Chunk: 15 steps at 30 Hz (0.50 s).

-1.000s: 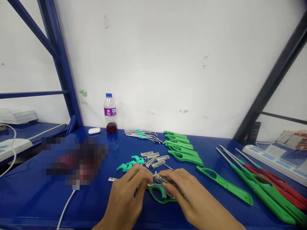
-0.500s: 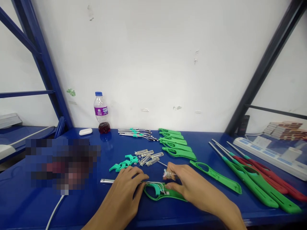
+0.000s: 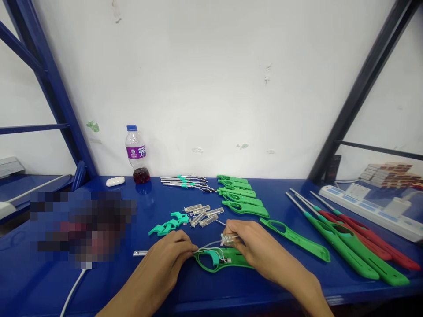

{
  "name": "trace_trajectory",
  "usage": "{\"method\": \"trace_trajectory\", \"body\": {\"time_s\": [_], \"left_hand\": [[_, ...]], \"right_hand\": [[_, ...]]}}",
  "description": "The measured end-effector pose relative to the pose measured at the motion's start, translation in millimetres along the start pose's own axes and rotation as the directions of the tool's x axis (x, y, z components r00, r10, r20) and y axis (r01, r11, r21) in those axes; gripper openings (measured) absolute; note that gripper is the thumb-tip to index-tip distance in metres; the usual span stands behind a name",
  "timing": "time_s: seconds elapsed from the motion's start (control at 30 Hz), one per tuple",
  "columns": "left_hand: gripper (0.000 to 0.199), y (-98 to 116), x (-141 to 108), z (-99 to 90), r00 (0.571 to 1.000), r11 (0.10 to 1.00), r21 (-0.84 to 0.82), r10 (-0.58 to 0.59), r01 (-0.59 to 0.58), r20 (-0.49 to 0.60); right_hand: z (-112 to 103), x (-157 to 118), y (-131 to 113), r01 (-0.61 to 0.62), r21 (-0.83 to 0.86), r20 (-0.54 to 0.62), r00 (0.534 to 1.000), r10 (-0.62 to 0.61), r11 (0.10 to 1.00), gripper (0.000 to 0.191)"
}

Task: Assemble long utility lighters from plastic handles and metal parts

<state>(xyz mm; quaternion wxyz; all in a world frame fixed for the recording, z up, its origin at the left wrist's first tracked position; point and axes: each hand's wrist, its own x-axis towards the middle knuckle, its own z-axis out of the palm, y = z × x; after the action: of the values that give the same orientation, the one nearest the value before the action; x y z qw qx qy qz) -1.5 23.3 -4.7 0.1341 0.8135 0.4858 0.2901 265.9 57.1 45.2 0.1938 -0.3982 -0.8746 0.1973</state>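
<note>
My left hand [image 3: 173, 255] is closed on the metal rod [image 3: 140, 253] at the left end of a green shell half [image 3: 238, 257], which lies on the blue table. A teal trigger [image 3: 214, 256] and thin white wires sit in that shell. In my right hand [image 3: 246, 240] a small clear tank [image 3: 228, 239] is pinched just above the shell, with a translucent tube running from it toward my left fingers. Behind my hands lie several clear tanks [image 3: 208, 215] and several teal triggers [image 3: 170, 224].
Several green shells [image 3: 243, 193] and wired rods [image 3: 185, 181] lie at the back. A bottle [image 3: 137, 158] stands back left, near a white case [image 3: 115, 181]. Assembled green and red lighters [image 3: 350, 242] and a power strip [image 3: 373, 213] are at right. A blurred area covers the left.
My right hand has lifted and shifted slightly with the clear tank, showing more of the shell and the tube. My left fingers have closed together near the rod. The view has shifted slightly.
</note>
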Motion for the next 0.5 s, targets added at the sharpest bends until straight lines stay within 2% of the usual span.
{"method": "trace_trajectory", "body": {"time_s": [0.1,0.23,0.37,0.5], "left_hand": [[0.028,10.4,-0.2,-2.2,1.000,1.000,0.030,0.002,-0.001,-0.018],[0.029,25.5,1.4,-1.2,0.988,0.991,0.074,0.119,-0.112,-0.094],[0.031,28.3,2.7,4.2,0.975,0.971,0.143,0.205,-0.190,-0.091],[0.026,29.3,2.6,8.9,0.976,0.968,0.175,0.197,-0.179,-0.090]], "right_hand": [[0.6,2.1,0.2,0.029,0.011,-0.016,0.999,-0.028,1.000,0.023],[0.8,4.1,-1.3,0.046,0.016,-0.034,0.998,-0.046,0.999,0.025],[0.6,5.0,-4.2,0.047,0.015,-0.032,0.998,-0.046,0.999,0.026],[0.0,4.5,-7.9,0.041,0.027,-0.018,0.999,-0.040,0.999,0.029]]}}
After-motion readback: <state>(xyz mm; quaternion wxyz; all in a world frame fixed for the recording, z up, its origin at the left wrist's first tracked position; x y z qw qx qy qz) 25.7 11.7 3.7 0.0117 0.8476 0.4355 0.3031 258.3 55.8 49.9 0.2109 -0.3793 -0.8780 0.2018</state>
